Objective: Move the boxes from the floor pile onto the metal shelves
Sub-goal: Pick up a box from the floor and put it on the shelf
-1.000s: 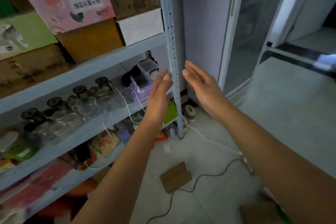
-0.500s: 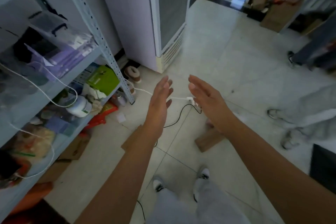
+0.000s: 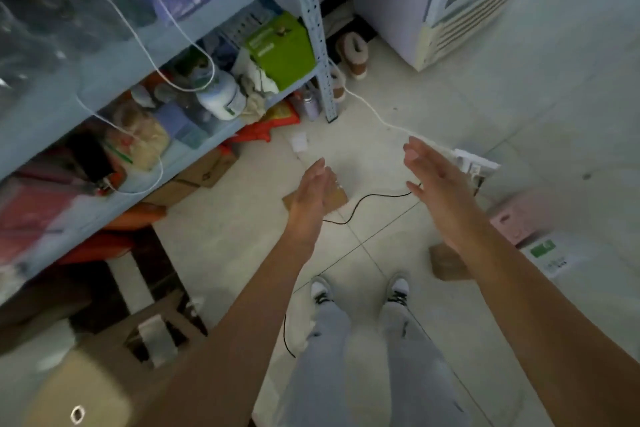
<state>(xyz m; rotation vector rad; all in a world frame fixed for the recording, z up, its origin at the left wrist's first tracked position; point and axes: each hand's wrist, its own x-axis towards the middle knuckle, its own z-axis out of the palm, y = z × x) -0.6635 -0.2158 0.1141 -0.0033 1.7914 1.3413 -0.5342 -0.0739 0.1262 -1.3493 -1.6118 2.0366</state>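
Both hands out over the tiled floor (image 3: 398, 107), palms facing each other, fingers straight and spread, holding nothing: left hand (image 3: 313, 196) above a small brown box (image 3: 337, 198), right hand (image 3: 438, 189) above a second brown box (image 3: 446, 262) near the shoes. Further right, a pink box (image 3: 519, 222) beside a white-and-green one (image 3: 554, 255). At left, metal shelves (image 3: 311, 10), crowded with clutter.

Small flat brown box (image 3: 334, 198) lies on the floor just off the metal shelves' (image 3: 313, 17) front post, partly hidden. Second brown box (image 3: 446, 262) on floor, well to its right. Pink box (image 3: 516, 222) and white-green box (image 3: 550, 253) beside that, blurred.
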